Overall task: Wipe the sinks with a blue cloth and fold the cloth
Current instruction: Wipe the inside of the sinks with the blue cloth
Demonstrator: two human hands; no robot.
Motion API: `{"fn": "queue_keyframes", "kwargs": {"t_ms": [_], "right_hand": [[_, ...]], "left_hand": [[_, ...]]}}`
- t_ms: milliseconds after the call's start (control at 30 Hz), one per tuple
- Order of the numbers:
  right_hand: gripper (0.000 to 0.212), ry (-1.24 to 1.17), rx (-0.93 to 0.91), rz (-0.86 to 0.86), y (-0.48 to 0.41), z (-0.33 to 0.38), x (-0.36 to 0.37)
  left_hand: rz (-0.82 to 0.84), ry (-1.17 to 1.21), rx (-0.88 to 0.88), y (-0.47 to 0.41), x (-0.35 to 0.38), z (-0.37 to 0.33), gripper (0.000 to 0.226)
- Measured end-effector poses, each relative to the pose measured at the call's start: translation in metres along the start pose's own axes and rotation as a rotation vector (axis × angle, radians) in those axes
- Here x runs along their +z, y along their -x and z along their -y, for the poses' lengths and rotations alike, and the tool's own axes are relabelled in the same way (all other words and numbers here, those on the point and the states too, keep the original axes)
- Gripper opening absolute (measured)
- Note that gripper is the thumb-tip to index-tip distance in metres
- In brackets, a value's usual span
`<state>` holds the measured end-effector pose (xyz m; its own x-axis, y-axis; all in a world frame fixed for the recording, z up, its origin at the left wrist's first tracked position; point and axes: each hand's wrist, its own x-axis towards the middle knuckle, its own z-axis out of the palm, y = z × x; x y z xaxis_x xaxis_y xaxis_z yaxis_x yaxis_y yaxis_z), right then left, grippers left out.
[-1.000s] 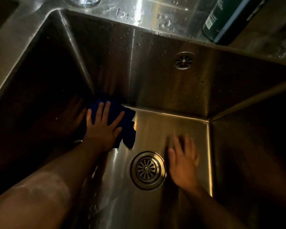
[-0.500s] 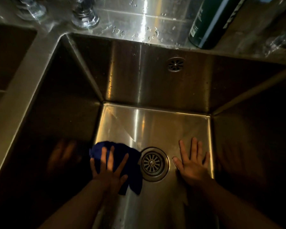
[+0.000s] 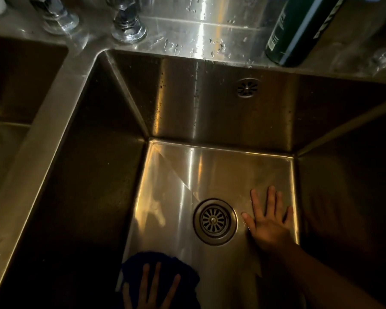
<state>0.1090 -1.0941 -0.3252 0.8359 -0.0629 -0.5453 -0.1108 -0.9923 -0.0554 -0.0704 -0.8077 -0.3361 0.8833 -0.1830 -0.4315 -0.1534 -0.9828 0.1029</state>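
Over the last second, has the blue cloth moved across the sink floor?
Yes. Under the left hand, the blue cloth slid from the far left corner, past the drain, toward the near edge.

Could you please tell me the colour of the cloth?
The cloth is dark blue; the head view shows it.

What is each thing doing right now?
Cloth: bunched, unfolded, under left hand.
Left hand: fingers straight, pressing cloth.
Right hand: flat on sink floor, beside drain.
Drain: uncovered.
Sink: drops on back wall.
Bottle: standing on ledge.
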Motion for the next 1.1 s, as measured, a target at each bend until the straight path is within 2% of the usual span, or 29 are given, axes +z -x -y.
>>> {"fn": "queue_keyframes", "kwargs": {"t_ms": [33, 67, 100, 133, 167, 233, 267, 333, 400, 467, 567, 767, 933, 1100], "right_hand": [[0.068, 0.01, 0.003, -0.022, 0.0, 0.001, 0.001], [0.068, 0.025, 0.014, -0.048, 0.0, 0.0, 0.002], [0.068, 0.04, 0.026, -0.073, 0.001, 0.0, 0.003], [0.069, 0.044, 0.028, -0.092, 0.001, 0.001, 0.004], [0.069, 0.038, 0.016, -0.11, 0.002, 0.001, 0.005], [0.072, 0.034, 0.013, -0.147, 0.001, 0.003, 0.005], [0.075, 0.043, 0.024, -0.15, -0.001, 0.003, 0.005], [0.077, 0.083, 0.024, -0.125, -0.003, 0.001, 0.006], [0.072, 0.093, 0.035, -0.11, -0.004, -0.001, 0.009], [0.07, 0.109, 0.038, -0.132, -0.006, -0.004, 0.014], [0.069, 0.118, 0.039, -0.161, -0.007, -0.005, 0.017], [0.07, 0.137, 0.023, -0.211, -0.009, -0.008, 0.024], [0.069, 0.135, 0.024, -0.191, -0.011, -0.008, 0.024], [0.07, 0.128, 0.041, -0.15, -0.012, -0.009, 0.023]], "left_hand": [[-0.02, -0.013, 0.006, -0.002, 0.009, -0.002, 0.103], [0.031, 0.169, -0.02, -0.006, 0.009, -0.004, 0.113], [0.01, 0.117, -0.048, -0.009, 0.001, -0.004, 0.101], [0.017, 0.125, -0.053, -0.016, -0.013, -0.006, 0.068], [-0.011, 0.093, -0.039, -0.02, -0.013, -0.007, 0.056], [0.114, 0.166, -0.069, -0.032, -0.014, -0.013, 0.061], [0.171, 0.211, -0.108, -0.042, -0.02, -0.013, 0.075], [0.167, 0.223, -0.163, -0.068, -0.028, -0.016, 0.099], [0.23, 0.141, -0.221, -0.099, -0.037, -0.016, 0.092], [0.298, 0.212, -0.281, -0.133, -0.04, -0.013, 0.084], [0.311, 0.217, -0.289, -0.185, -0.072, -0.012, 0.082], [0.138, 0.245, -0.242, -0.266, -0.12, -0.008, 0.076], [-0.209, 0.167, -0.206, -0.262, -0.103, -0.023, 0.069], [-0.328, 0.014, 0.099, -0.259, -0.101, -0.046, 0.055]]}}
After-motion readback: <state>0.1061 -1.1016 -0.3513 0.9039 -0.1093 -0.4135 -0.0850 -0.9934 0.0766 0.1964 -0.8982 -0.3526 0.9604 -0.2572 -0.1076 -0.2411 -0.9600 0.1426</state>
